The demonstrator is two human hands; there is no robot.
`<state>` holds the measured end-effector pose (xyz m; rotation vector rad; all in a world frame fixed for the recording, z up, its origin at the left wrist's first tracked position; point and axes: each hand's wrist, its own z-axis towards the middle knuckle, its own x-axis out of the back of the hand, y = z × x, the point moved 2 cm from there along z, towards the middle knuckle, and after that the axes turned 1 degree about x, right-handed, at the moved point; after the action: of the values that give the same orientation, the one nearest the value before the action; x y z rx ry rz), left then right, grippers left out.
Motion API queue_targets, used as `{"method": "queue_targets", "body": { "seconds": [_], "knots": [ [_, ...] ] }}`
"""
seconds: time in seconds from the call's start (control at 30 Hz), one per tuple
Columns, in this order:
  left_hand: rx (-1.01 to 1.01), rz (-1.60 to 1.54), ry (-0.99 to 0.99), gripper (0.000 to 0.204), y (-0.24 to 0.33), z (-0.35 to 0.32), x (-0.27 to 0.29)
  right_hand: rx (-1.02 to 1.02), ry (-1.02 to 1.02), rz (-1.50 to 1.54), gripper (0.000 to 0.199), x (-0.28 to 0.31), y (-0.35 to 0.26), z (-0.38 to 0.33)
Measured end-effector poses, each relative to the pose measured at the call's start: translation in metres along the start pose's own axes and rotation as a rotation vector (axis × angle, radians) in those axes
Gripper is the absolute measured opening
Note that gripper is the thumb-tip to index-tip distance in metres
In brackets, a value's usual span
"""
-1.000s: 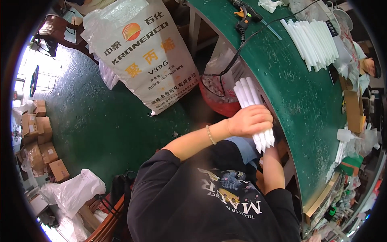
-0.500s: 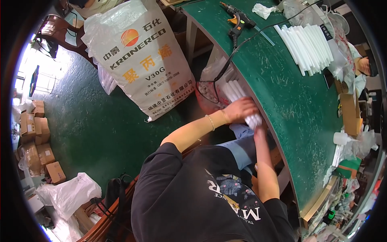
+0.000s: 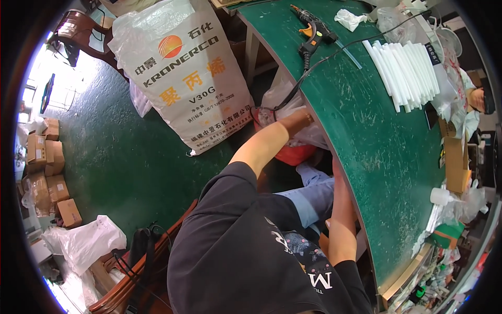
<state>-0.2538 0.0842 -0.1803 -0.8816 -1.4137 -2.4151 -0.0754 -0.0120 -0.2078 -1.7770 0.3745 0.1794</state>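
My left forearm (image 3: 266,144) reaches forward to a clear plastic bag (image 3: 314,135) beside the table's edge. The wrist is at the bag, and my left hand's fingers are hidden past the table edge. Below the bag is a red plastic bag (image 3: 295,155). My right forearm (image 3: 342,220) runs up along the near side of the table, with the hand out of sight under the edge. Whether either hand holds anything cannot be seen. A row of white sticks (image 3: 402,76) lies on the green table (image 3: 376,172).
A hot glue gun (image 3: 316,34) with a clear stick and black cord (image 3: 361,42) rests on the far tabletop. Crumpled white tissue (image 3: 350,20) lies beside it. A large printed sack (image 3: 183,78) stands left of the table. Cardboard boxes (image 3: 55,154) are stacked far left.
Both hands were together on a bundle of white sticks by the table edge. Now my left arm has stretched forward to the bag, both hands are hidden, and that bundle is out of sight.
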Motion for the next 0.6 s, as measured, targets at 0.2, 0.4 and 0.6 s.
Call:
{"method": "queue_targets", "body": {
  "seconds": [0.2, 0.4, 0.6],
  "knots": [
    [0.026, 0.053, 0.004, 0.03, -0.014, 0.005, 0.0, -0.021, -0.035, -0.059, 0.02, -0.013, -0.004, 0.009],
    [0.035, 0.103, 0.0, 0.031, -0.023, 0.015, -0.006, -0.028, -0.057, -0.112, 0.021, -0.017, -0.012, 0.015],
    [0.038, 0.138, -0.012, 0.031, -0.026, 0.02, -0.016, -0.035, -0.062, -0.172, 0.021, -0.012, -0.02, 0.019]
  ]
}}
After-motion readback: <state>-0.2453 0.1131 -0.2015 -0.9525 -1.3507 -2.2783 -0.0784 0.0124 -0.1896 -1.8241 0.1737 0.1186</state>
